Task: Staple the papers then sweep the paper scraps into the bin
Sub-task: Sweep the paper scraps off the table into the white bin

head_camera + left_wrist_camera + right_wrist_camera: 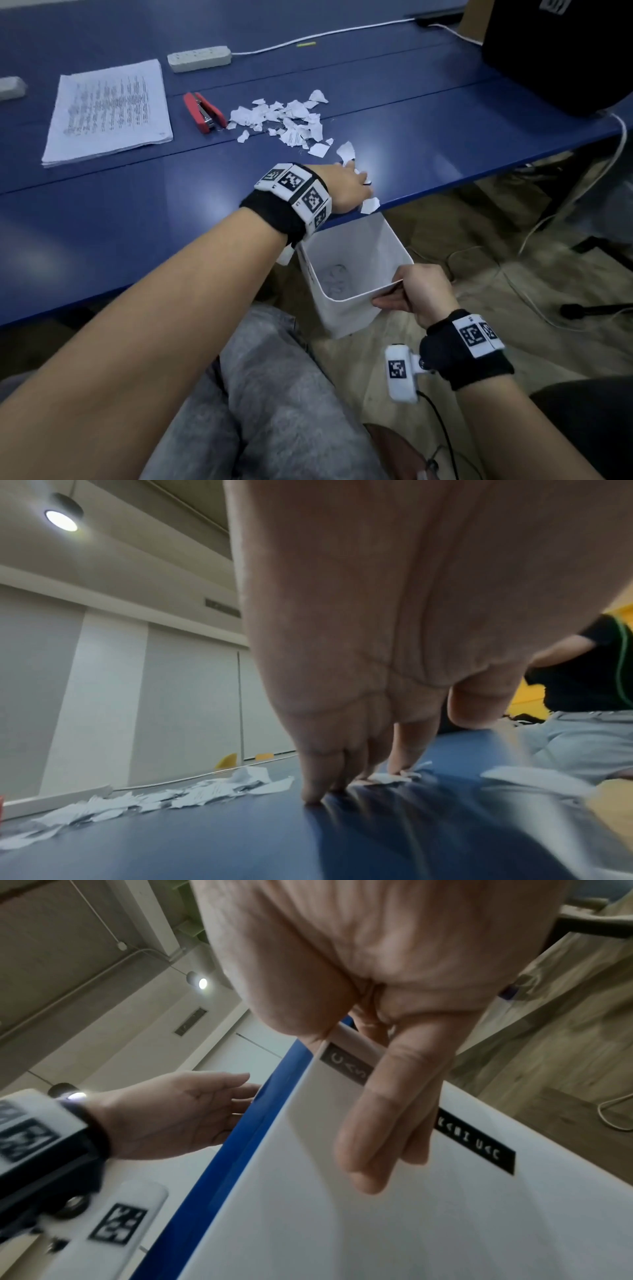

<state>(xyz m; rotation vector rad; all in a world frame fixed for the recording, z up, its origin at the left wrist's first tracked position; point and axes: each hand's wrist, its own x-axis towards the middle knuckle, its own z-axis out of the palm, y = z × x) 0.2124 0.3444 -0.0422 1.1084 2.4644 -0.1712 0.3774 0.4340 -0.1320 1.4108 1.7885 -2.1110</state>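
A heap of torn white paper scraps (291, 120) lies on the blue table (120, 222), right of a red stapler (202, 112) and a stack of printed papers (109, 109). My left hand (346, 188) stands on its edge near the table's front edge, fingers straight, touching a few scraps (394, 776). One scrap (370, 205) hangs over the table's edge above the bin. My right hand (414, 291) grips the near rim of the white bin (356, 274), thumb inside and fingers (387, 1123) on the outer wall, holding it just below the table's edge.
A white power strip (198, 58) and its cable lie at the back of the table. A black box (555, 51) stands at the back right. Cables run over the floor (513, 281) on the right. My grey-trousered legs (274, 394) are below the bin.
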